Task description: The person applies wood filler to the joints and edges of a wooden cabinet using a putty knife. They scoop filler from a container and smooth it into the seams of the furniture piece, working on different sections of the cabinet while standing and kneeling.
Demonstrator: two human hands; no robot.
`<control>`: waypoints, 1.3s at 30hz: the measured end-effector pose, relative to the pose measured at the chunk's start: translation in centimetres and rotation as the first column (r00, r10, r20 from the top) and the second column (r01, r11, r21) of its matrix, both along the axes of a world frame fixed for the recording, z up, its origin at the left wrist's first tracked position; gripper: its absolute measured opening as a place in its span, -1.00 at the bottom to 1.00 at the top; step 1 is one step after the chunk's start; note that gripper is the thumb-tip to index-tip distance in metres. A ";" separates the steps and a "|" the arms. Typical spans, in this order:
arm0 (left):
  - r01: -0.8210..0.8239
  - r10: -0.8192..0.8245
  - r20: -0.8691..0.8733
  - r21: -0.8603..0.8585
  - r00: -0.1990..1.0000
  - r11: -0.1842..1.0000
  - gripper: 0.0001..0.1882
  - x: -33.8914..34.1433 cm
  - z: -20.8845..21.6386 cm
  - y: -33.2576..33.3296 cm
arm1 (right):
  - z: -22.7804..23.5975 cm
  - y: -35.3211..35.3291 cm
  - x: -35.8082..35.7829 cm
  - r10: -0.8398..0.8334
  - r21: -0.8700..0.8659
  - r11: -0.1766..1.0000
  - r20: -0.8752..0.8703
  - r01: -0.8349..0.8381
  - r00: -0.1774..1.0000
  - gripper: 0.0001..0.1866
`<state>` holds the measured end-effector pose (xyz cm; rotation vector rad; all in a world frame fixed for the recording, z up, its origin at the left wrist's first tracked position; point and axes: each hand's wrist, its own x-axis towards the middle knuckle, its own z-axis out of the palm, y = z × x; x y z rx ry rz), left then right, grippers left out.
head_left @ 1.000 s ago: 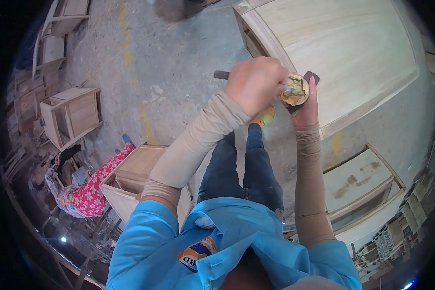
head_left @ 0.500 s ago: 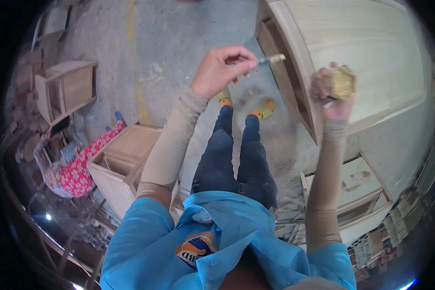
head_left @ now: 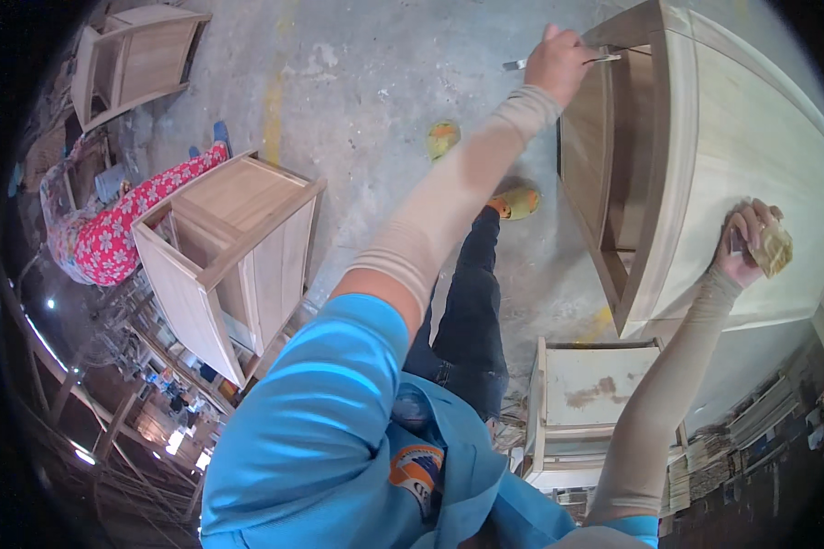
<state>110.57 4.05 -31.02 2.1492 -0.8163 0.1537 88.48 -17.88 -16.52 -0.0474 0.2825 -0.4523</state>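
My left hand is closed on a slim putty knife; its metal end points at the frame of a pale wooden cabinet. The knife's other end sticks out to the left of my fist. Whether the tip touches the wood I cannot tell. My right hand is closed round a yellowish-tan lump of putty, over the cabinet's broad panel. A small grey piece shows by the right palm, its kind unclear. The cabinet's open side, with inner rails, faces left.
Another wooden cabinet stands at left, with a person in red flowered clothing beside it. A further cabinet is at the far left. A white-panelled wooden unit stands near, below the large cabinet. Wood strips lie at lower right.
My left hand has swung far and to the right, bringing the putty knife to the cabinet frame. My right hand with the putty has shifted right and nearer. My body has turned.
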 end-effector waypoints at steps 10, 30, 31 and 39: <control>-0.050 0.032 0.114 0.164 0.993 0.985 -0.88 0.4 -3.0 -4.3 | -0.4 -0.5 -0.3 0.062 -0.042 0.997 -0.021 -0.063 0.998 -0.87; -0.052 0.021 0.187 0.164 0.982 0.985 -0.84 0.4 -2.7 -4.7 | -0.1 -0.7 0.1 0.043 -0.023 0.999 -0.069 -0.045 0.997 -0.88; -0.060 0.037 0.160 0.140 0.987 0.988 -0.84 0.4 -2.2 -4.3 | -0.2 -0.6 0.0 0.037 -0.024 0.999 -0.074 -0.039 0.997 -0.88; -0.046 0.006 0.141 0.282 0.990 0.958 -0.86 0.3 -2.2 -5.1 | -1.1 -1.7 -0.5 0.103 -0.046 0.993 -0.055 -0.106 0.993 -0.82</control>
